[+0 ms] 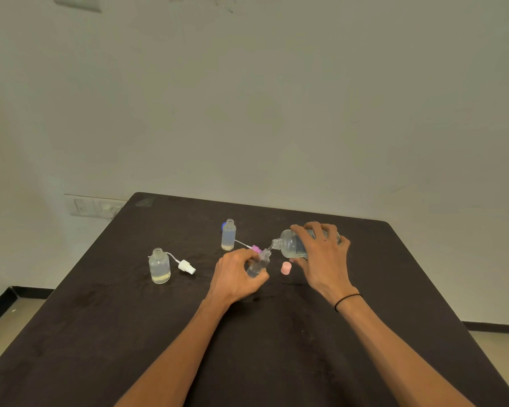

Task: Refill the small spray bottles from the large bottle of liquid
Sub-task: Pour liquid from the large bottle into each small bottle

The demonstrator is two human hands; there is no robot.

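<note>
Liquid is being poured: large bottle (294, 245), gripped by right hand (321, 254), is tipped into small spray bottle (259, 264) clasped tilted in left hand (235, 274). Two uncapped bottles (159, 267) (228, 235), left on bench (130, 333), are judged hardly filled.

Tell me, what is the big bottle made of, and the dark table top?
The big bottle, tipped in the right hand, looks like clear plastic: you can see the liquid through it, though glass can't be ruled out. The table top looks covered in dark, matte cloth, maybe velvet: it shows soft, uneven patches and no shine.
</note>
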